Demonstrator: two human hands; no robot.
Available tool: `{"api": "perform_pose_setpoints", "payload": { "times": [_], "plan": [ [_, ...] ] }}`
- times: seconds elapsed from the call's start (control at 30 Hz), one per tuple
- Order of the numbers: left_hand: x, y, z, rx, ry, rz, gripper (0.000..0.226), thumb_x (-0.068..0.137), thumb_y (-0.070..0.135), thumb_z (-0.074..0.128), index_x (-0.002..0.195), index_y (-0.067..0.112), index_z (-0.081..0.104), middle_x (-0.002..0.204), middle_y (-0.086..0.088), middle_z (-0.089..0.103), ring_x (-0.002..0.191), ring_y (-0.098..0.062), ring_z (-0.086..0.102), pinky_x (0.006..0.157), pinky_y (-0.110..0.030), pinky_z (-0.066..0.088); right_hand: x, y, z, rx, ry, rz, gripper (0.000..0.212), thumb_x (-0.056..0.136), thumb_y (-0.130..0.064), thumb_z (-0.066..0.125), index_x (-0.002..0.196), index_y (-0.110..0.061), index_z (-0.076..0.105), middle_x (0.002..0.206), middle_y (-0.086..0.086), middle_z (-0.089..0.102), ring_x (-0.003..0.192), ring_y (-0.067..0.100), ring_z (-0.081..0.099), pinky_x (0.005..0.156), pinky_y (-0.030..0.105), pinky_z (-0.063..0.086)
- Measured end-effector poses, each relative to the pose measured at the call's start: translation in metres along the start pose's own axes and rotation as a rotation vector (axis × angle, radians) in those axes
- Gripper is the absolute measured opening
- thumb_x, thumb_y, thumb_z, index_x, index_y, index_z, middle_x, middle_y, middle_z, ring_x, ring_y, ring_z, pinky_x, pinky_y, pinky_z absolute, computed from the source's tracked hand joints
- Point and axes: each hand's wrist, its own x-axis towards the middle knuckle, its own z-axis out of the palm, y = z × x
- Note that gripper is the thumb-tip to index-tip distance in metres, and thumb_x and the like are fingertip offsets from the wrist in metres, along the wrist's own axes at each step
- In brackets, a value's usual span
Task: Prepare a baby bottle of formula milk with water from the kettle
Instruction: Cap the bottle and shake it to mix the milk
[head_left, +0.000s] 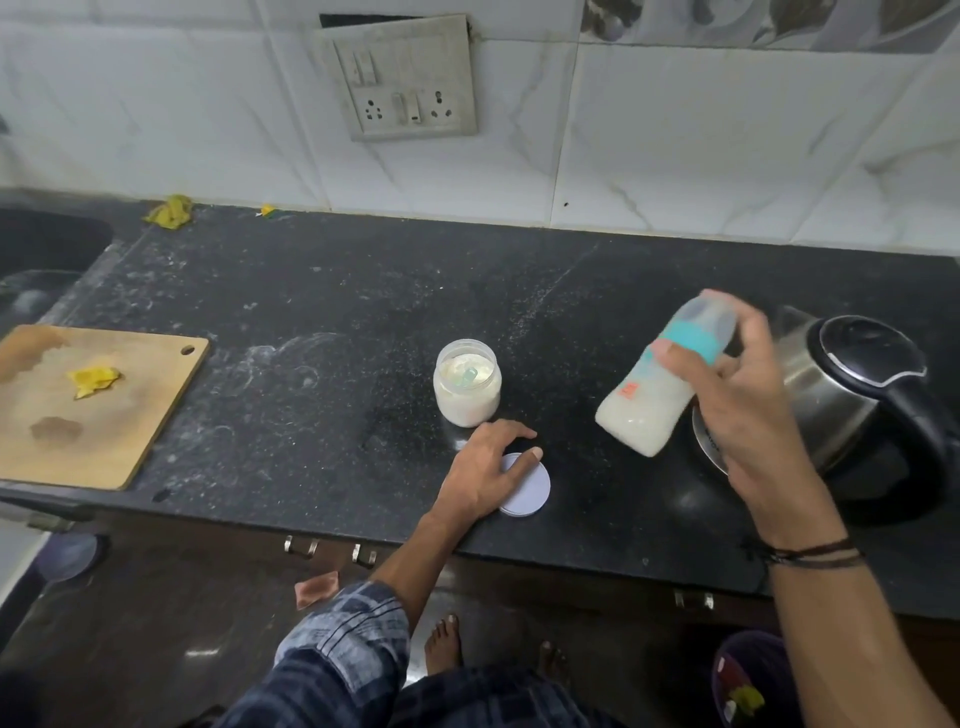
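Head view. Bottle (640, 405), capped and milky, gripped tilted in right hand (748, 415) above counter (311, 312), just beside kettle (831, 395). Left hand (483, 470) resting on lilac lid (530, 493), fingers loosely spread, near open formula jar (467, 400) with scoop (470, 375) inside. Risks, as judged: leak or spray from loose collar during shaking; knocked kettle from close swing; spilled powder from uncovered jar.

The right hand (743, 410) hides the kettle (831, 395)'s front.
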Motion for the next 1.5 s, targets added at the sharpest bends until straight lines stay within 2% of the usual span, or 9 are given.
{"api": "perform_pose_setpoints", "payload": {
  "times": [0.13,0.27,0.7,0.83,0.97,1.1,1.23,1.37,1.5],
  "plan": [
    [0.001,0.0,0.001,0.007,0.009,0.001,0.035,0.101,0.054,0.056,0.123,0.029,0.067,0.122,0.016,0.065,0.112,0.0,0.051,0.093,-0.018,0.038,0.003,-0.003,0.001,0.164,0.263,-0.066,0.063,0.076,-0.041,0.082,0.128,-0.033,0.047,0.116,-0.005,0.066,0.093,0.002,0.071,0.067,0.024,0.057],
    [0.0,-0.003,0.003,0.014,0.014,0.003,0.034,0.1,0.056,0.056,0.122,0.033,0.065,0.122,0.02,0.063,0.111,0.005,0.048,0.091,-0.011,0.034,0.0,0.0,0.004,-0.009,0.023,0.01,0.063,0.065,-0.043,0.086,0.121,-0.045,0.056,0.109,-0.01,0.07,0.09,0.004,0.071,0.069,0.024,0.059],
    [0.001,0.0,0.001,0.009,0.02,0.007,0.036,0.1,0.055,0.056,0.123,0.029,0.067,0.122,0.018,0.065,0.112,0.004,0.049,0.092,-0.009,0.033,0.008,0.0,0.007,0.176,0.317,-0.073,0.06,0.074,-0.042,0.083,0.122,-0.034,0.048,0.108,-0.011,0.069,0.088,0.0,0.072,0.064,0.023,0.056],
    [-0.001,-0.003,0.001,0.008,0.018,0.015,0.035,0.1,0.054,0.056,0.123,0.03,0.066,0.122,0.018,0.064,0.112,0.004,0.049,0.092,-0.012,0.036,0.009,0.003,0.006,-0.013,0.01,0.04,0.059,0.066,-0.039,0.088,0.118,-0.042,0.061,0.108,-0.008,0.071,0.087,0.004,0.072,0.07,0.027,0.061],
    [0.001,-0.001,0.002,0.001,0.019,-0.001,0.036,0.1,0.055,0.055,0.122,0.03,0.067,0.121,0.018,0.065,0.111,0.003,0.05,0.093,-0.021,0.04,0.017,0.003,0.007,0.092,0.225,0.019,0.06,0.069,-0.051,0.084,0.12,-0.041,0.052,0.107,-0.011,0.07,0.089,0.005,0.074,0.064,0.025,0.057],
    [0.0,-0.001,0.0,0.005,0.017,0.015,0.038,0.1,0.056,0.054,0.123,0.028,0.067,0.122,0.015,0.065,0.112,0.003,0.049,0.093,-0.021,0.04,0.011,0.006,0.011,-0.046,-0.025,0.078,0.058,0.062,-0.045,0.088,0.112,-0.049,0.06,0.111,-0.007,0.068,0.088,0.006,0.073,0.07,0.027,0.061],
    [0.001,0.002,0.0,0.009,0.012,0.014,0.04,0.1,0.056,0.053,0.123,0.026,0.067,0.122,0.012,0.067,0.113,-0.003,0.052,0.095,-0.026,0.044,0.013,0.005,0.013,0.085,0.208,0.021,0.056,0.07,-0.049,0.083,0.118,-0.044,0.053,0.099,-0.019,0.072,0.088,0.001,0.074,0.062,0.023,0.057],
    [0.0,0.0,0.0,0.004,0.01,0.018,0.038,0.1,0.054,0.054,0.123,0.027,0.067,0.122,0.013,0.066,0.114,-0.004,0.053,0.096,-0.026,0.044,0.009,0.006,0.016,-0.085,-0.029,0.086,0.061,0.062,-0.049,0.086,0.116,-0.047,0.058,0.098,-0.012,0.071,0.08,0.005,0.072,0.054,0.025,0.055],
    [0.001,0.003,0.0,0.011,0.012,0.016,0.035,0.101,0.052,0.056,0.122,0.026,0.067,0.121,0.013,0.067,0.113,-0.004,0.053,0.095,-0.025,0.043,0.013,0.002,0.011,0.055,0.176,0.041,0.057,0.069,-0.051,0.084,0.116,-0.044,0.055,0.091,-0.02,0.074,0.081,0.003,0.073,0.052,0.023,0.053]
  ]
}}
